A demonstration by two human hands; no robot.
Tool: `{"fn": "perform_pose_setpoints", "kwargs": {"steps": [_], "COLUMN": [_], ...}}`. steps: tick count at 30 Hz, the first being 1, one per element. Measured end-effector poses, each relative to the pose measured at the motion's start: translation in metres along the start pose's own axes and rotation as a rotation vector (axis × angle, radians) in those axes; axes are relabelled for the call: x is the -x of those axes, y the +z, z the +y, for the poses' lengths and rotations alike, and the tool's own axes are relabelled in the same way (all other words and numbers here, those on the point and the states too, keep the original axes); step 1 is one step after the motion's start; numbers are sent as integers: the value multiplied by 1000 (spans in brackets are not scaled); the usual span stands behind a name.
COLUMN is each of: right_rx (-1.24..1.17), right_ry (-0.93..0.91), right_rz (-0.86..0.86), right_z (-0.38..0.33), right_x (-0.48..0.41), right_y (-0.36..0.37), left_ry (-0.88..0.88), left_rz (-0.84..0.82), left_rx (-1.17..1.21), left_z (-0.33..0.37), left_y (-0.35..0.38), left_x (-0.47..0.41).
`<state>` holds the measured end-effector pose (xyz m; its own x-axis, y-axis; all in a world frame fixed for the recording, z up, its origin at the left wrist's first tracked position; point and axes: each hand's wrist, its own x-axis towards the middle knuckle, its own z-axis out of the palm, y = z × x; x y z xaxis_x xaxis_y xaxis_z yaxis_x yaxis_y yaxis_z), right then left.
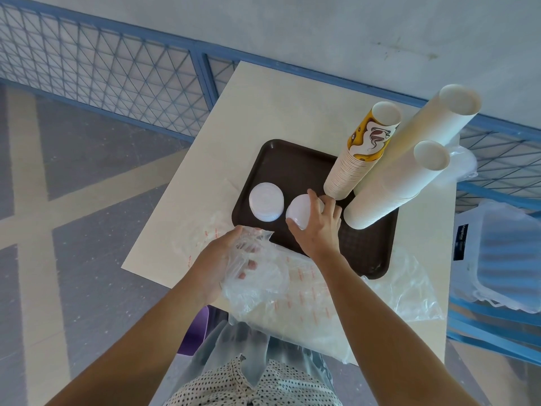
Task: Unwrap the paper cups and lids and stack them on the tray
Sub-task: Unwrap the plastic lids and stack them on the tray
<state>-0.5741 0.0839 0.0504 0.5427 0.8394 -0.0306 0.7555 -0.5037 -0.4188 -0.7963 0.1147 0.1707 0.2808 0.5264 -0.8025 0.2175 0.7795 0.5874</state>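
Your right hand [319,230] grips a lid stack [300,208] on the tray [292,162] — left hand [218,260] clutches plastic wrap [263,291] at its near edge.

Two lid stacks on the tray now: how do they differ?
The left lid stack stands free, with no hand on it; the right lid stack is gripped by the right hand, fingers curled round its rim. The left lid stack shows whole; the right lid stack is partly hidden by those fingers. Both are round, whitish, unwrapped, side by side over the brown tray. The left hand holds the plastic wrap.
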Motion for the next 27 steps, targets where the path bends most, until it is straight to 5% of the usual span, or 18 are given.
{"fn": "perform_pose_setpoints", "kwargs": {"steps": [27], "right_rx": [48], "right_ry": [42], "right_rz": [-89], "right_z": [-5], "right_x": [-6], "right_y": [0], "left_ry": [-8], "left_rz": [-12], "left_rx": [-38], "left_z": [-6], "left_y": [-2], "left_x": [-9]}}
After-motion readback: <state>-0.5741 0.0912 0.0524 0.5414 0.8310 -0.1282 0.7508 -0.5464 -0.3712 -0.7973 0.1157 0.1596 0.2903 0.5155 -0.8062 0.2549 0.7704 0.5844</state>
